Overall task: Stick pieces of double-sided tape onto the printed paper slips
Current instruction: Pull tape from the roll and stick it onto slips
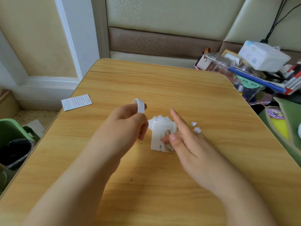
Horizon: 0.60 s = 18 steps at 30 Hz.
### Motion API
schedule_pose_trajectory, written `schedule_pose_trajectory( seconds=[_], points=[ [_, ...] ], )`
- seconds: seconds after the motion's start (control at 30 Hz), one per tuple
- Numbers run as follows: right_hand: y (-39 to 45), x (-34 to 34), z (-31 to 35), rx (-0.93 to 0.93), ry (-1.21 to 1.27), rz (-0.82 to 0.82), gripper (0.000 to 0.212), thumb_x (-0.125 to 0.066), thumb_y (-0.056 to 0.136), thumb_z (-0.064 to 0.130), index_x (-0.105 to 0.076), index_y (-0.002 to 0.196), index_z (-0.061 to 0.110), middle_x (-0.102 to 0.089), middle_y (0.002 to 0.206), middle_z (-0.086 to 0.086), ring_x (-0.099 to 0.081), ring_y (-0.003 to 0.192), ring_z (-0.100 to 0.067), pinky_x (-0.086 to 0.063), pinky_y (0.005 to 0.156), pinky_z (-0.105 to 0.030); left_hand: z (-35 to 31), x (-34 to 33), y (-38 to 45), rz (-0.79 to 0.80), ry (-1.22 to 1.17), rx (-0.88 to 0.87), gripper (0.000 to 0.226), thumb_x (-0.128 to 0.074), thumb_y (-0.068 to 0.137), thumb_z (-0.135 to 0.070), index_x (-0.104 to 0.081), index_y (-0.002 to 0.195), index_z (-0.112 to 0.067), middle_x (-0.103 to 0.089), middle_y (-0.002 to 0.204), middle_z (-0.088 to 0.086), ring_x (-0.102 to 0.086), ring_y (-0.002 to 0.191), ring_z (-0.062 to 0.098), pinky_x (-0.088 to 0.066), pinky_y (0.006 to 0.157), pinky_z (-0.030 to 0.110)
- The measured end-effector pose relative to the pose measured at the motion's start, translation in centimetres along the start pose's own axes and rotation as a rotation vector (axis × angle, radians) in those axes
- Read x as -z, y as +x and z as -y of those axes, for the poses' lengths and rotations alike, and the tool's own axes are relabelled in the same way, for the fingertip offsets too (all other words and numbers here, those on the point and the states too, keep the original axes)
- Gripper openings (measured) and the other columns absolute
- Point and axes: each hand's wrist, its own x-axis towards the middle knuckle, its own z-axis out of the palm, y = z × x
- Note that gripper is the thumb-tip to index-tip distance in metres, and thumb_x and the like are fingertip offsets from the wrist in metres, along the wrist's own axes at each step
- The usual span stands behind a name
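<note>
Wooden table (162, 82), mid-surface: left hand (125, 126) grips tape roll (139, 106); right hand (184, 137), fingers straight, thumb pressing the paper slips (160, 132); best pinned flat before taping.

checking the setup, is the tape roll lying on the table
No, the left hand holds the tape roll up above the table.

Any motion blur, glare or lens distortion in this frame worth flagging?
Head view: soft, even daylight, no glare; the right hand is motion-blurred at its fingers; print on the slips is too soft to read; wide-angle bending bows the table edges.
</note>
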Motion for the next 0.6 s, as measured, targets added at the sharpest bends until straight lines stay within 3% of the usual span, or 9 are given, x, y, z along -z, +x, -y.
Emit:
schedule_pose_trajectory(
  seconds=[0.1, 0.2, 0.33, 0.4, 0.47, 0.53, 0.6],
  points=[
    [-1.7, 0.0, 1.0, -0.019, -0.041, 0.008, 0.055, -0.024, 0.103, 0.029, 0.005, 0.147, 0.045, -0.062, 0.113, 0.008, -0.027, 0.091, 0.034, -0.006, 0.082, 0.011, 0.6, -0.2, -0.7, 0.060, 0.072, -0.078, 0.016, -0.046, 0.093, -0.014, -0.061, 0.095, -0.020, -0.055, 0.053, -0.011, -0.051, 0.056, 0.008, -0.039, 0.063, 0.025],
    [-4.1, -0.8, 2.0, -0.040, -0.038, 0.055, 0.058, -0.026, 0.103, 0.024, 0.010, 0.143, 0.047, -0.057, 0.115, 0.025, -0.018, 0.090, 0.041, -0.004, 0.083, 0.010, 1.1, -0.3, -1.6, 0.107, 0.233, -0.181, 0.010, -0.042, 0.096, -0.017, -0.051, 0.092, -0.021, -0.063, 0.062, -0.011, -0.056, 0.058, 0.007, -0.046, 0.059, 0.030],
    [-6.7, -2.4, 2.8, -0.045, -0.026, 0.070, 0.068, -0.030, 0.102, 0.018, 0.018, 0.141, 0.048, -0.047, 0.113, 0.032, -0.018, 0.094, 0.042, -0.007, 0.088, 0.009, 2.1, -0.3, -3.5, 0.159, 0.370, -0.326, 0.014, -0.043, 0.096, -0.012, -0.041, 0.086, -0.022, -0.067, 0.073, -0.010, -0.056, 0.066, -0.001, -0.045, 0.059, 0.020],
    [-7.6, -3.1, 2.9, -0.044, -0.019, 0.054, 0.073, -0.031, 0.100, 0.018, 0.020, 0.139, 0.053, -0.048, 0.125, 0.028, -0.026, 0.097, 0.036, -0.010, 0.088, 0.008, 3.3, 0.0, -4.5, 0.158, 0.415, -0.362, 0.014, -0.046, 0.093, -0.008, -0.042, 0.087, -0.020, -0.066, 0.077, -0.011, -0.055, 0.075, 0.002, -0.045, 0.067, 0.024],
    [-8.3, -3.6, 3.1, -0.052, 0.031, 0.044, 0.075, -0.032, 0.099, 0.021, 0.019, 0.135, 0.064, -0.048, 0.132, 0.027, -0.038, 0.098, 0.020, -0.022, 0.086, 0.001, 4.5, 0.2, -5.4, 0.152, 0.453, -0.397, 0.020, -0.050, 0.088, -0.005, -0.040, 0.084, -0.022, -0.065, 0.079, -0.010, -0.055, 0.077, 0.007, -0.044, 0.079, 0.032],
    [-8.7, -3.8, 3.3, -0.061, 0.074, 0.029, 0.073, -0.032, 0.099, 0.023, 0.013, 0.132, 0.070, -0.050, 0.129, 0.030, -0.043, 0.083, 0.014, -0.029, 0.080, -0.007, 5.3, 0.2, -5.9, 0.147, 0.499, -0.424, 0.030, -0.054, 0.084, -0.006, -0.034, 0.078, -0.028, -0.063, 0.081, -0.012, -0.054, 0.080, 0.006, -0.037, 0.088, 0.035],
    [-8.7, -3.9, 3.3, -0.062, 0.128, -0.007, 0.067, -0.034, 0.099, 0.023, -0.002, 0.135, 0.068, -0.057, 0.117, 0.032, -0.048, 0.072, 0.013, -0.033, 0.074, -0.007, 5.7, 0.2, -5.9, 0.132, 0.559, -0.444, 0.039, -0.058, 0.082, -0.009, -0.028, 0.076, -0.033, -0.062, 0.083, -0.018, -0.051, 0.083, -0.001, -0.026, 0.087, 0.029]
  ],
)
